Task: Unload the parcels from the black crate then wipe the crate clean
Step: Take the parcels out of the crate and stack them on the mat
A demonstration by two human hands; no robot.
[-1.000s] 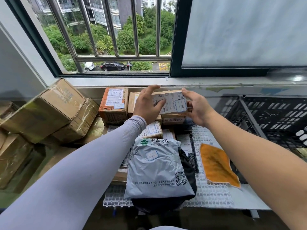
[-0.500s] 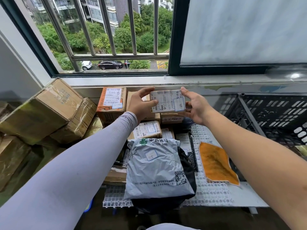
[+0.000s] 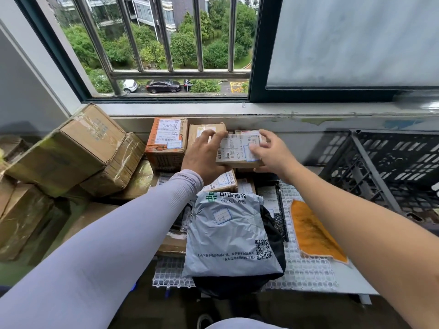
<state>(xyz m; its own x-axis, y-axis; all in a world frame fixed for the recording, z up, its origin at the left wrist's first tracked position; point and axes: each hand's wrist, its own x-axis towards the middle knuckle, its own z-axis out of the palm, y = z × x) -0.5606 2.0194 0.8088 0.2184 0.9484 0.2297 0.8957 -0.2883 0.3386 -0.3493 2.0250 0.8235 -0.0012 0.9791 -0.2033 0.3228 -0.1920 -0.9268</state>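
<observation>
A small cardboard parcel (image 3: 237,150) with a white label sits atop the stack of small boxes below the window sill. My left hand (image 3: 204,155) grips its left side and my right hand (image 3: 270,153) grips its right side, with fingers curled over the top. The black crate (image 3: 392,167) lies on its side at the right, showing no parcels inside. An orange cloth (image 3: 313,231) lies flat on the white mesh shelf (image 3: 308,274) between the parcels and the crate.
A grey China Post mailer (image 3: 228,233) lies on a black bag in front. An orange-taped box (image 3: 166,143) stands behind-left of the stack. Large brown cartons (image 3: 69,148) pile up at the left. The window sill and barred window run behind.
Both hands have lowered the small parcel onto the stack; it is now flatter and the right fingers lie over its top. The camera has tilted slightly.
</observation>
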